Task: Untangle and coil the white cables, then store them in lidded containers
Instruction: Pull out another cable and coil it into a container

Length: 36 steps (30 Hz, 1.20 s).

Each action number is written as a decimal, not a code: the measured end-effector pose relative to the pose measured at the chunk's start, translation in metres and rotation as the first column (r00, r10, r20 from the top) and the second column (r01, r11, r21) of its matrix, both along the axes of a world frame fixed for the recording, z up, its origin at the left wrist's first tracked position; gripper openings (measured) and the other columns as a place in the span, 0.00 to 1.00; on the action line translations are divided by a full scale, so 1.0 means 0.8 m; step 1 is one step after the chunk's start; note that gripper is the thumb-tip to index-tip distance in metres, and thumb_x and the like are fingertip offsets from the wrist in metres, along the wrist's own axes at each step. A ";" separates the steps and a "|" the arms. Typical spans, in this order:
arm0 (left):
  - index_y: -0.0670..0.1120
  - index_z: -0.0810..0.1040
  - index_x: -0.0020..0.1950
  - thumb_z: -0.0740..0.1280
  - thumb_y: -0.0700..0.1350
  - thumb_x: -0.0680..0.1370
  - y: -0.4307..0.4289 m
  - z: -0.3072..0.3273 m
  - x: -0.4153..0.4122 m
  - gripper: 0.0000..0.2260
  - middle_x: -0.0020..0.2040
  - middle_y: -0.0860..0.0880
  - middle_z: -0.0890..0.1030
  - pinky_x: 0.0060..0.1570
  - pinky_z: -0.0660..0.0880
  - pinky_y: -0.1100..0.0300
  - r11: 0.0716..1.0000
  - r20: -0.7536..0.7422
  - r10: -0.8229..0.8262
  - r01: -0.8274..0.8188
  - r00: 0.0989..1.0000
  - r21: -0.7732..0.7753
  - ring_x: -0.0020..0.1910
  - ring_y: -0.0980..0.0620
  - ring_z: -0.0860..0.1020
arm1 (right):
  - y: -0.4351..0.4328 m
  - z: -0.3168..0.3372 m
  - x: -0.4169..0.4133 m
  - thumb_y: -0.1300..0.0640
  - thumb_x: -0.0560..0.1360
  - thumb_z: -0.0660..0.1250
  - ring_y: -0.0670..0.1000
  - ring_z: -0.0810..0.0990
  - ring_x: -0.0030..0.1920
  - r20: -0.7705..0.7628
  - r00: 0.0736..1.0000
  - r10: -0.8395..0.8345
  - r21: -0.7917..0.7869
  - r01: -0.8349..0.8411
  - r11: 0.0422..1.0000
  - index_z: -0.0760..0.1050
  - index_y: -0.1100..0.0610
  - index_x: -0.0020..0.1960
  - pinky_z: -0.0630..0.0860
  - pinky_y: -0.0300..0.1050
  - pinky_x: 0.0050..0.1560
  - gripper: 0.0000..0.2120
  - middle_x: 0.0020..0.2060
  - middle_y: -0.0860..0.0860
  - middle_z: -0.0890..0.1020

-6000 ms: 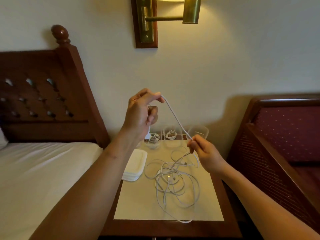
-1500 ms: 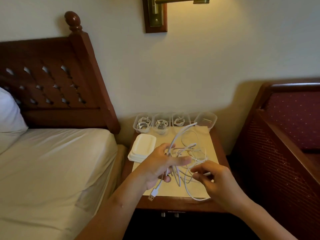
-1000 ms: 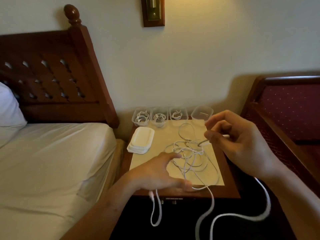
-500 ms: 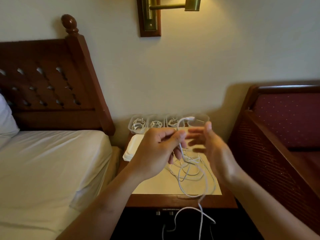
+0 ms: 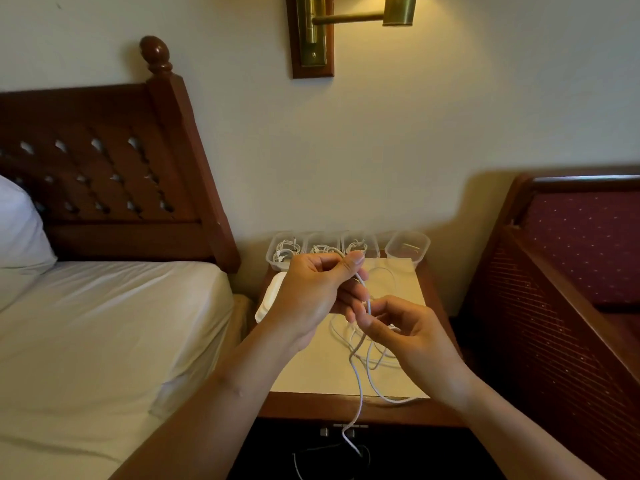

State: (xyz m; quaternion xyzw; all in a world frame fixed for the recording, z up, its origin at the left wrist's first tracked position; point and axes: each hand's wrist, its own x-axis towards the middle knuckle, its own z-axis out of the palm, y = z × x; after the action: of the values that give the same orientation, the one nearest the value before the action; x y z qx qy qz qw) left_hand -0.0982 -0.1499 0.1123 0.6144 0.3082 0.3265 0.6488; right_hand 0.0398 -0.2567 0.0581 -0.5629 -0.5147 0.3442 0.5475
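Glossy dark wood headboard [image 5: 104,174], polished brass lamp [image 5: 398,10], clear plastic containers [image 5: 407,247], smooth white cable [image 5: 360,386]

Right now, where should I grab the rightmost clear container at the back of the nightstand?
Come from above and pinch the rightmost clear container by its right rim: it stands upright and lidless, with the wall behind and a neighbouring tub close on its left.
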 end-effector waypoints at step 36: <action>0.33 0.78 0.66 0.61 0.39 0.85 -0.008 -0.041 0.024 0.14 0.59 0.33 0.84 0.62 0.80 0.45 0.970 0.386 -0.074 0.156 0.919 -0.185 0.60 0.36 0.83 | 0.008 -0.017 -0.020 0.63 0.82 0.65 0.46 0.71 0.31 0.315 0.946 -0.074 -0.054 0.096 0.994 0.75 0.49 0.37 0.68 0.44 0.34 0.17 0.30 0.46 0.78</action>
State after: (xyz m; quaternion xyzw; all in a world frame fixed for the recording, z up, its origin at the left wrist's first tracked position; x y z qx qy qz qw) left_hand -0.0790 -0.1561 0.0792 0.4848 0.1742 0.3648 0.7756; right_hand 0.0241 -0.2504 0.0444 -0.6504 -0.5579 0.2445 0.4538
